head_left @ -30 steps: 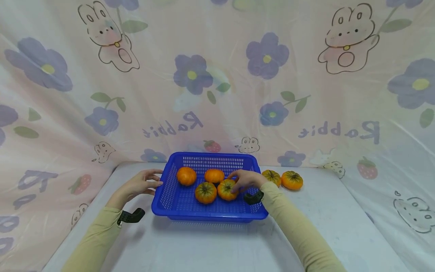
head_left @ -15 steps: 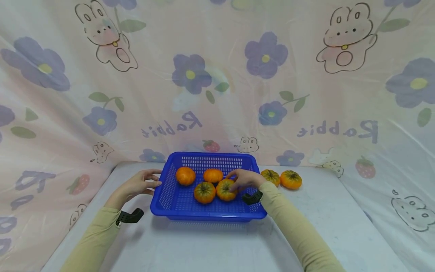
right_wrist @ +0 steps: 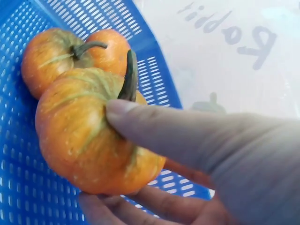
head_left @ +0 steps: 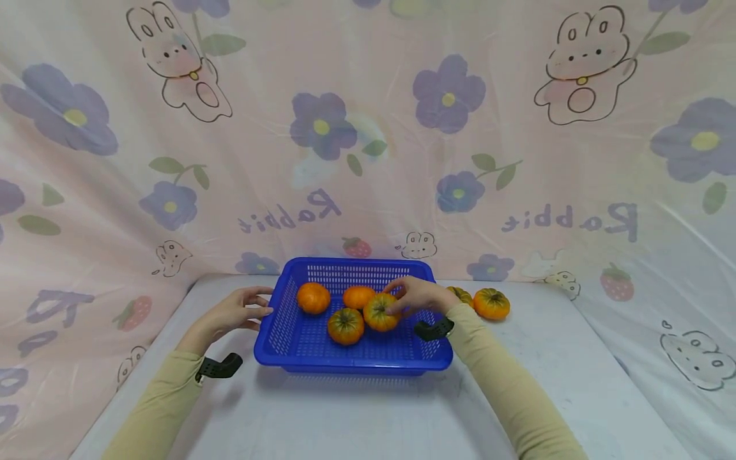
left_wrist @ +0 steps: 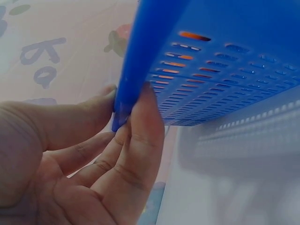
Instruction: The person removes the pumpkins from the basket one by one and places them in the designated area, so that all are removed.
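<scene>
A blue perforated plastic basket [head_left: 353, 366] stands on the white table. My left hand [head_left: 232, 311] pinches its left rim between thumb and fingers, plain in the left wrist view. My right hand [head_left: 424, 296] grips a small orange-green pumpkin [head_left: 379, 314] over the basket's right half. In the right wrist view the thumb [right_wrist: 154, 124] presses beside the stem and the other fingers curl underneath. Inside the basket are another greenish pumpkin [head_left: 345, 328] just left of the held one, an orange pumpkin [head_left: 359, 296] behind and an orange pumpkin [head_left: 313, 298] at left.
Two more pumpkins sit on the table right of the basket: one [head_left: 492, 304] in full view, the other [head_left: 462, 295] partly hidden by my right hand. A curtain [head_left: 374, 166] with flowers and rabbits hangs behind and along the sides of the table [head_left: 322, 421].
In the last half second my right hand has risen slightly, lifting the pumpkin with it. The left hand and basket have stayed in place.
</scene>
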A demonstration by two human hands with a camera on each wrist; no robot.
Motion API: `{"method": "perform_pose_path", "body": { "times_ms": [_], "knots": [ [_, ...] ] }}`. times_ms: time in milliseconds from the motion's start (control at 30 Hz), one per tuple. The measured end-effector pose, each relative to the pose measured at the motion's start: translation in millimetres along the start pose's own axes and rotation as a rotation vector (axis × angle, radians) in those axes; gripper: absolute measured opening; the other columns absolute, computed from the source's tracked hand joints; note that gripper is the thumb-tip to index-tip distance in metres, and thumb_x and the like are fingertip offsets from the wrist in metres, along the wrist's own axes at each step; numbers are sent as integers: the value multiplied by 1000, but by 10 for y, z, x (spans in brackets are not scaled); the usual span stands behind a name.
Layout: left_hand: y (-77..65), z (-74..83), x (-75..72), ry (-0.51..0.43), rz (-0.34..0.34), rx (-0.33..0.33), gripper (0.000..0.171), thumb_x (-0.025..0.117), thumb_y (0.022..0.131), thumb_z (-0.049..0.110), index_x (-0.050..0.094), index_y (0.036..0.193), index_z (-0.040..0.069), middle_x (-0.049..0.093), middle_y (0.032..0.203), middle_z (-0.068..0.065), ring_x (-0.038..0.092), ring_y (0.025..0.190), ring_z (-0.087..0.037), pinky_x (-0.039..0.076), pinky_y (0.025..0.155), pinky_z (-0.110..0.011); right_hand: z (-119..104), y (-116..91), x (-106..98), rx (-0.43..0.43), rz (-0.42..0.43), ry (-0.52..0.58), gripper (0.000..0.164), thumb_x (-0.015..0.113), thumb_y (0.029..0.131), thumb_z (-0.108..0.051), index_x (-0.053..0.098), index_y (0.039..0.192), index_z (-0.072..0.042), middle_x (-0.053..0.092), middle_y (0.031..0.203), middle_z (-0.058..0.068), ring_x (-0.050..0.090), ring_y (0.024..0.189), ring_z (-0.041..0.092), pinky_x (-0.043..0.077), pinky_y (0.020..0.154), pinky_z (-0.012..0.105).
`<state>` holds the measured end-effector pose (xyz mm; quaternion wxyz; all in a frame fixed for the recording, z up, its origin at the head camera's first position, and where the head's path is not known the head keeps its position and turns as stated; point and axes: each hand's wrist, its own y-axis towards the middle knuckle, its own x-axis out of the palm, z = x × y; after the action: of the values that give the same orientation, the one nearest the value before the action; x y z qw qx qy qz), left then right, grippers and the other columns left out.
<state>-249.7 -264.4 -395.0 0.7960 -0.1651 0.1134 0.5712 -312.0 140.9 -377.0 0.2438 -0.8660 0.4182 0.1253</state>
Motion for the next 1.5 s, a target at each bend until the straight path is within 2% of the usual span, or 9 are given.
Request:
{"method": "perform_pose_path", "body": {
  "times_ms": [367, 533, 800, 1033, 1133, 1233, 1367, 1500],
  "knots": [
    [-3, 14, 18, 11, 6, -10, 61, 64, 93, 16, 33, 141, -6, 54, 108, -20, 64, 82, -26, 56, 75, -38, 22, -142, -30, -79, 26, 65, 49, 77, 81, -10, 57, 125, -2, 59, 107, 18, 64, 91, 27, 51, 84, 50],
    [-4, 10, 6, -13, -4, -2, 62, 64, 93, 16, 32, 142, -6, 54, 109, -22, 63, 83, -26, 56, 74, -39, 91, -237, -91, -130, 47, 113, 50, 76, 83, -14, 55, 127, -4, 57, 112, 18, 62, 95, 29, 50, 87, 50],
    [-21, -31, -11, -22, -7, 8, 61, 62, 94, 17, 31, 143, -5, 54, 111, -22, 63, 84, -27, 56, 75, -38, 195, -378, -157, -160, 98, 201, 55, 76, 84, -16, 51, 131, -2, 52, 119, 21, 60, 100, 31, 48, 90, 50],
    [-47, -29, 10, -18, 8, 5, 62, 62, 95, 18, 31, 144, -4, 54, 113, -22, 63, 85, -27, 56, 77, -38, 250, -644, -236, -130, 219, 149, 62, 77, 83, -28, 48, 134, -8, 53, 122, 20, 64, 95, 30, 53, 83, 46],
    [-57, -26, 17, -18, 7, 8, 63, 62, 95, 19, 30, 144, -4, 53, 113, -22, 63, 85, -27, 56, 77, -38, 290, -788, -294, -125, 260, 132, 63, 76, 83, -30, 47, 135, -9, 50, 126, 21, 61, 99, 31, 54, 81, 44],
    [-57, -27, 21, -24, 2, 20, 62, 61, 95, 18, 30, 144, -5, 53, 113, -23, 63, 85, -27, 55, 77, -37, 361, -905, -379, -134, 283, 143, 65, 74, 85, -29, 43, 138, -8, 46, 129, 24, 56, 106, 34, 51, 86, 46],
    [-57, -28, 33, -31, 7, 35, 61, 60, 96, 16, 30, 144, -5, 53, 113, -23, 63, 85, -26, 55, 77, -36, 480, -1037, -514, -99, 350, 147, 70, 73, 86, -33, 39, 141, -8, 42, 134, 26, 54, 109, 35, 50, 90, 45],
    [-76, -26, 64, -35, 32, 36, 60, 59, 96, 15, 31, 144, -5, 53, 112, -23, 63, 86, -25, 56, 77, -35, 596, -1163, -639, -82, 402, 160, 76, 71, 87, -34, 31, 144, -2, 36, 140, 30, 50, 116, 42, 50, 89, 42]
  ]
}}
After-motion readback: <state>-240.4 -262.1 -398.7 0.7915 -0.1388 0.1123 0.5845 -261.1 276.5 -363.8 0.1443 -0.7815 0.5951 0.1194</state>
